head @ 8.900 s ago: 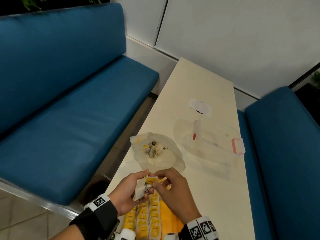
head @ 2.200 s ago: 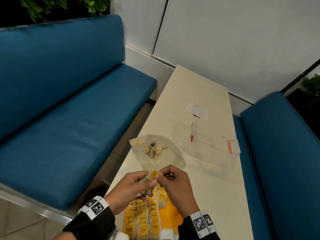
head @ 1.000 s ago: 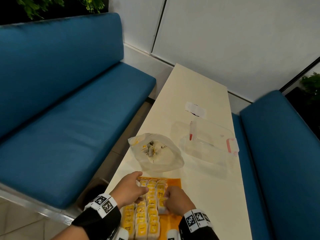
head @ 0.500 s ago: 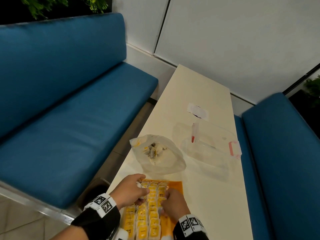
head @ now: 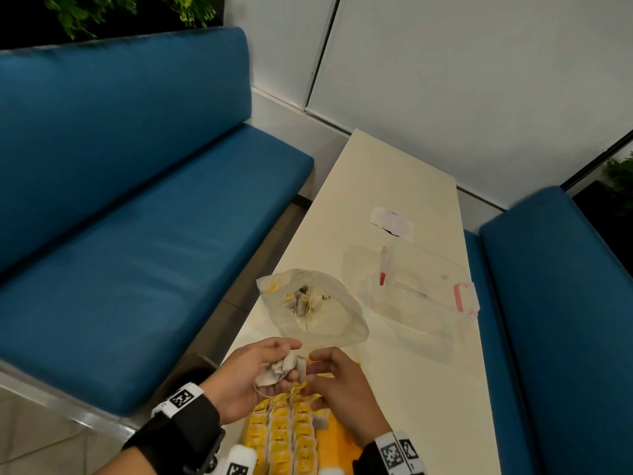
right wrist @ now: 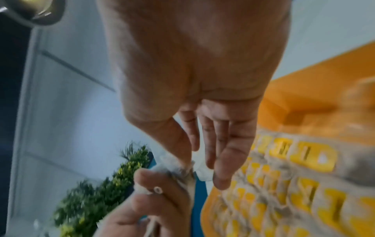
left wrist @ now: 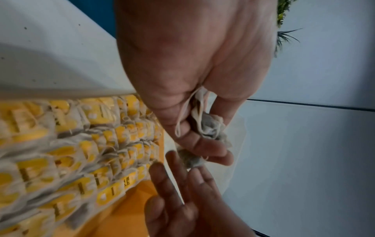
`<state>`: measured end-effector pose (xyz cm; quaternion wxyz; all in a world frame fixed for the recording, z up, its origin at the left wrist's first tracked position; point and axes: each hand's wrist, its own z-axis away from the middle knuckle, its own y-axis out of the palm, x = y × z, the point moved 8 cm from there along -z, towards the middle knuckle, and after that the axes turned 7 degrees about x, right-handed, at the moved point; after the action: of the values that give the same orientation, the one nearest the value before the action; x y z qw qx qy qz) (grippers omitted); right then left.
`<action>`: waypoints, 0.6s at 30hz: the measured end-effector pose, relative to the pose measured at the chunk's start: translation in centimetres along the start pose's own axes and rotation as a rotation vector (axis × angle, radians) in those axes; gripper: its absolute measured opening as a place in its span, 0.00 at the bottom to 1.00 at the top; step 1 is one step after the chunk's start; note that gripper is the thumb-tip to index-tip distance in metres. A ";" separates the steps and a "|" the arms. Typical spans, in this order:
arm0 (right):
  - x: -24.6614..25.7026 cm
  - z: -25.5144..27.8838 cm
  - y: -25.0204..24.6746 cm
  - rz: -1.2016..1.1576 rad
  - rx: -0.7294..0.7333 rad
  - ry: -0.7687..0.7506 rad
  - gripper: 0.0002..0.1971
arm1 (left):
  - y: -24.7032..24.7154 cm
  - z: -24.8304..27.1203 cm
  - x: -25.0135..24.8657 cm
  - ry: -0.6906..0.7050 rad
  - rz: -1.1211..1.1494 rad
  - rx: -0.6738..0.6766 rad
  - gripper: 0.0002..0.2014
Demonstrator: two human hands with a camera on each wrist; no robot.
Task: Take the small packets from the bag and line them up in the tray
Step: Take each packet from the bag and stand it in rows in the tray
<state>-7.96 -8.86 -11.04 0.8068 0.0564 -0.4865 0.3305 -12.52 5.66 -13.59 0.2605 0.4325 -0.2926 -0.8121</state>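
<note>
- The long pale surface (head: 404,186) runs away from me towards 12 o'clock, with blue benches (head: 137,214) along both sides; nothing on them stands in my way.
- At about 1 o'clock a clear lidded box (head: 416,296) with pink clasps sits well off my work, with a white paper slip (head: 392,223) beyond it.
- The bag (head: 313,311) lies open at 12 o'clock, just beyond my hands, with a few packets left inside, so I judge some fetching remains.
- The orange tray (head: 337,437) sits nearest me at 6 o'clock; several neat rows of yellow-tagged packets (head: 291,430) already fill its left part, and the right strip is bare.
- My left hand (head: 246,375) curls around a small bunch of loose packets (head: 282,368) above the tray's far end.
- My right hand (head: 337,382) has its fingers (right wrist: 221,152) loosely extended, reaching to the bunch; whether it already pinches one I cannot tell.
</note>
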 end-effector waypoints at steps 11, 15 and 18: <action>1.5 0.5 1.5 -0.274 0.045 -0.105 0.12 | 0.3 0.3 0.3 0.017 -0.010 0.020 0.13; 1.1 0.2 1.8 -0.272 0.018 -0.105 0.11 | 0.2 0.5 0.1 0.023 -0.070 -0.012 0.12; 0.8 0.1 1.5 -0.312 -0.006 -0.096 0.11 | -0.3 0.5 0.0 0.019 -0.083 -0.044 0.12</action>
<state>-8.67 -7.33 -10.70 0.8242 0.1444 -0.5110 0.1967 -13.00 6.01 -13.56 0.2387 0.4461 -0.2542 -0.8243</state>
